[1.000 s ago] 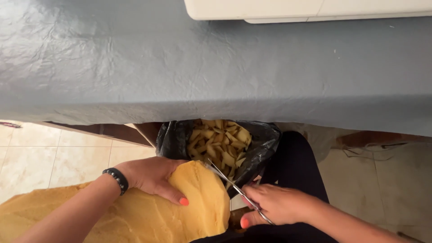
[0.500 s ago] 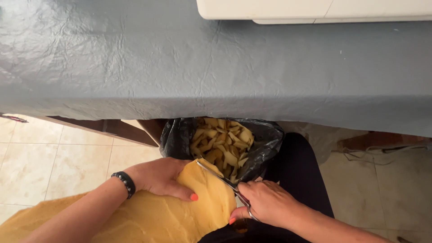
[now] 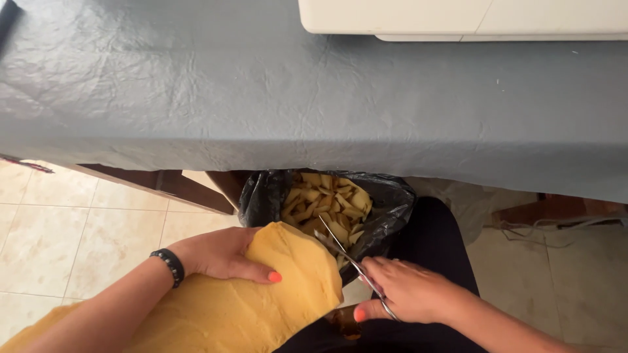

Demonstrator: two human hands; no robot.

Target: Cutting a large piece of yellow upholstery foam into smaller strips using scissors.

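Two hands are working just below the bin bag (image 3: pixel 392 202), which I'm taking as my landmark. Left hand (image 3: pixel 219 255) is lying flat on the yellow foam sheet (image 3: pixel 261 294), fingers spread over the top, thumb side tucked against the edge nearest the bag; pressing and steadying rather than pinching, as far as I can tell. Right hand (image 3: pixel 409 294) is closed around the handles of the scissors (image 3: pixel 350 258), blades pointing up toward the bag mouth and sitting right at the sheet's right edge. I cannot tell whether the blades are parted or meeting; too thin in this view.

Foam sheet is lying across the lap, its rounded end touching the near rim of the bag. Bag is already holding plenty of yellow offcuts (image 3: pixel 327 202), piled inside. Black bracelet (image 3: pixel 169 267) is sitting on the left wrist, well left of the bag. Grey tablecloth (image 3: pixel 261 91) is hanging above and behind the bag, with a white appliance (image 3: pixel 458 16) at its far edge. Tiled floor (image 3: pixel 78 229) is showing to the bag's left.

To cut well here, I'm judging: keeping the sheet's end over the bag mouth so pieces drop inside, holding the left fingertips clear of the blade line, and taking short snips.
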